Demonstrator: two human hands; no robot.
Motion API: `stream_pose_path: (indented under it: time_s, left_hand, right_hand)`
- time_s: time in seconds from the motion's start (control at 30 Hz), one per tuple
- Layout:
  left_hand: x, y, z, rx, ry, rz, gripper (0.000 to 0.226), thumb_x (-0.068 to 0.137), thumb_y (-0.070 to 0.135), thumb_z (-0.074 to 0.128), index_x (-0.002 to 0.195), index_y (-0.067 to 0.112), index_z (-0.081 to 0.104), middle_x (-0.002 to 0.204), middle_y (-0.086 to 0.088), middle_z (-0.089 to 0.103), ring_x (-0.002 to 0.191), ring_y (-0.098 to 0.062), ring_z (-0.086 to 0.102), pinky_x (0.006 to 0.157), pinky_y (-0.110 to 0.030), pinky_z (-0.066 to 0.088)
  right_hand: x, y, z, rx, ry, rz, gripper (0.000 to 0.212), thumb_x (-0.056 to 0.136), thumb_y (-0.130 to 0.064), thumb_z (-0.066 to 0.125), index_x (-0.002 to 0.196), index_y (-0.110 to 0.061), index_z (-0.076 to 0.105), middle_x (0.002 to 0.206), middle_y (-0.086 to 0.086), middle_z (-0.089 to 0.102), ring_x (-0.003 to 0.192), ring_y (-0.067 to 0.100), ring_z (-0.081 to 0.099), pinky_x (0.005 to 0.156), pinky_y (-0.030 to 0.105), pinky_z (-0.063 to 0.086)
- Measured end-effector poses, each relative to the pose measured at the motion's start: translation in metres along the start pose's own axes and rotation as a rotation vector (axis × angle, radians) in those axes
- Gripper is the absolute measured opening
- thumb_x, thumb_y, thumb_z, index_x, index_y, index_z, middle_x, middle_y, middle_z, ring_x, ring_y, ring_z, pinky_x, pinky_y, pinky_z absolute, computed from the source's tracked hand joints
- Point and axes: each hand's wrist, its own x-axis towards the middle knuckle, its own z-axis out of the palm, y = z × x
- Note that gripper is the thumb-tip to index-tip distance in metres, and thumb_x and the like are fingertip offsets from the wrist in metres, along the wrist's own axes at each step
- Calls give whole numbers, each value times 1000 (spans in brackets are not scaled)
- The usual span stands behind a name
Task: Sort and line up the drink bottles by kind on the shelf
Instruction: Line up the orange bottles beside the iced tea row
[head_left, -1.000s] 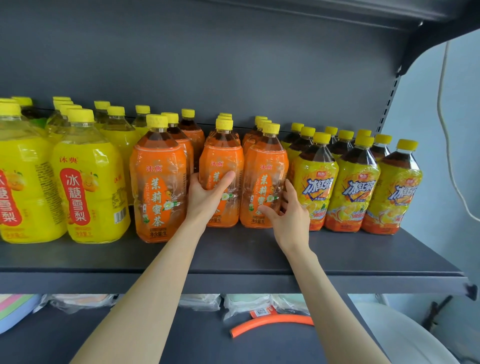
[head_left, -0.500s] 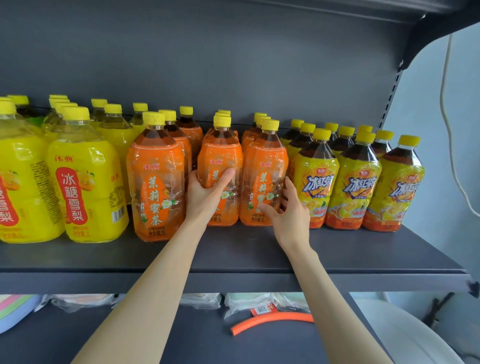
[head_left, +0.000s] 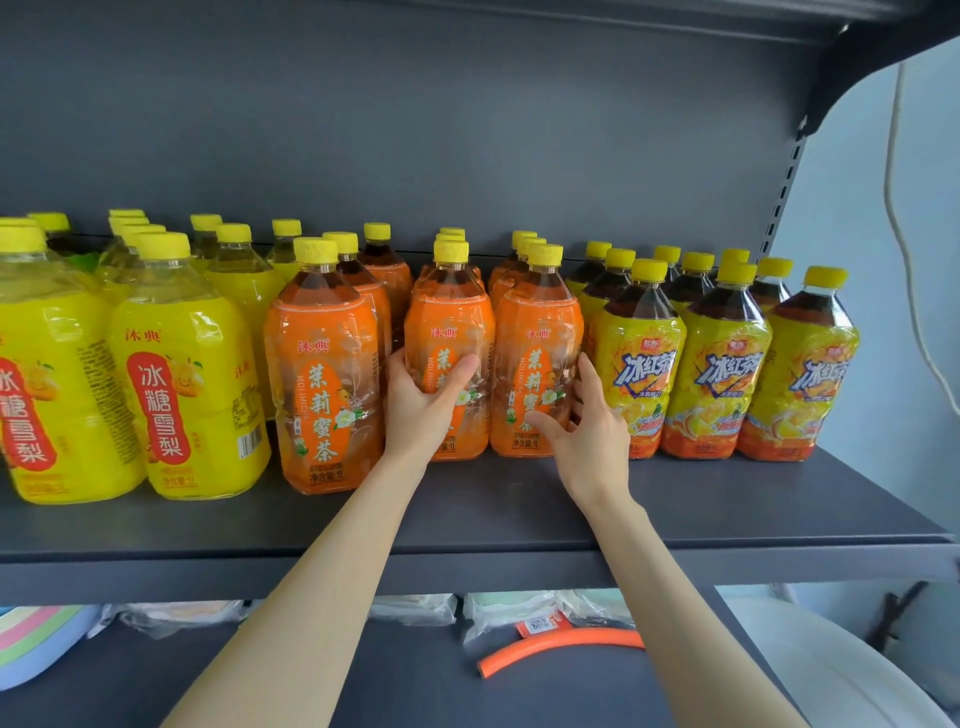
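Three kinds of yellow-capped bottles stand in rows on the dark shelf (head_left: 519, 525). Yellow pear-drink bottles (head_left: 187, 374) fill the left. Orange jasmine-tea bottles occupy the middle. Iced-tea bottles with yellow and orange labels (head_left: 717, 374) stand at the right. My left hand (head_left: 423, 410) is wrapped around the lower part of the middle orange front bottle (head_left: 449, 322). My right hand (head_left: 587, 431) has thumb and fingers on the right orange front bottle (head_left: 537, 338), at its lower right side. A third orange bottle (head_left: 322, 374) stands nearer the edge, to the left.
The shelf's back panel rises behind the rows, and an upper shelf hangs above. On the lower shelf lie an orange tube (head_left: 561, 644), plastic-wrapped packs (head_left: 509, 608) and stacked coloured plates (head_left: 36, 639). A white cable (head_left: 904, 218) hangs on the wall at right.
Both hands stay on the same two orange bottles. The view has shifted slightly; the bottles show no clear movement.
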Motion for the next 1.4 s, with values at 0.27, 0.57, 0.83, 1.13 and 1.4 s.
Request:
stream_pose_path:
  time_s: [0.27,0.57,0.83,1.13,1.4]
  left_hand:
    - [2,-2,2,-13,18,18,76,77,47,70,141,23,35,135,1,51,123,-18,49,101,-37,43]
    - [5,-2,6,-19,44,24,75,78,42,72,140,21,35,134,1,51,122,-17,49,94,-27,40]
    - [3,3,-1,59,-31,-43,90,74,55,69,145,21,26,142,-1,45,129,-21,45,104,-42,41]
    - [-81,18,-37,282,104,237,47,89,34,60,130,12,51,125,1,55,115,-11,51,91,-16,43]
    - [-73,9,-101,386,403,282,49,91,26,58,132,4,42,131,-15,47,120,-23,46,89,-15,35]
  right_hand:
    - [-1,1,-1,46,10,8,87,81,-26,77,151,-20,25,126,10,62,107,25,62,91,29,46]
    - [1,2,0,43,6,21,88,81,-27,76,152,-21,24,132,6,59,111,25,61,95,34,48]
    - [-1,-2,-4,-74,-40,9,85,87,-31,69,153,-20,16,123,7,61,97,19,59,80,23,42]
    - [-31,-18,2,-25,154,-213,32,92,-26,64,119,-9,63,112,6,66,96,23,64,75,39,56]
    - [-42,-74,44,360,-240,-102,23,95,-24,58,115,-14,63,99,-7,65,84,-15,56,69,3,43]
